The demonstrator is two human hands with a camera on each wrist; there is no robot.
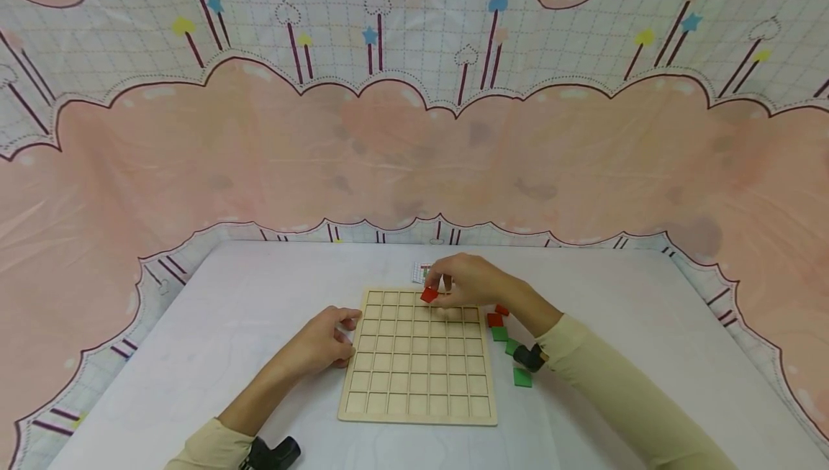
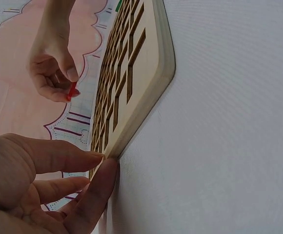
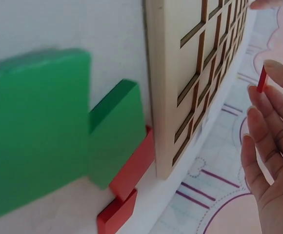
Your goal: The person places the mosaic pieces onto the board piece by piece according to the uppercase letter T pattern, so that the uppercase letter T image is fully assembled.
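Observation:
My right hand (image 1: pixel 469 279) pinches a small red square tile (image 1: pixel 429 295) between thumb and fingers over the far edge of a wooden grid board (image 1: pixel 417 423). In the right wrist view the red tile (image 3: pixel 262 79) stands edge-on at the fingertips, its other fingers loosely bent. My left hand (image 1: pixel 324 340) is at the board's left side. Seen from the left wrist, its thumb and a finger (image 2: pixel 95 195) hold the rim of the board (image 2: pixel 153 83). The visible grid squares hold no tiles.
Right of the board lie loose red tiles (image 1: pixel 495 320) and several green tiles (image 1: pixel 522 378), partly hidden by the right wrist camera (image 1: pixel 529 358). A small printed card (image 1: pixel 419 272) lies beyond the board on the white table (image 1: pixel 272 276). A patterned cloth (image 1: pixel 414 160) hangs behind.

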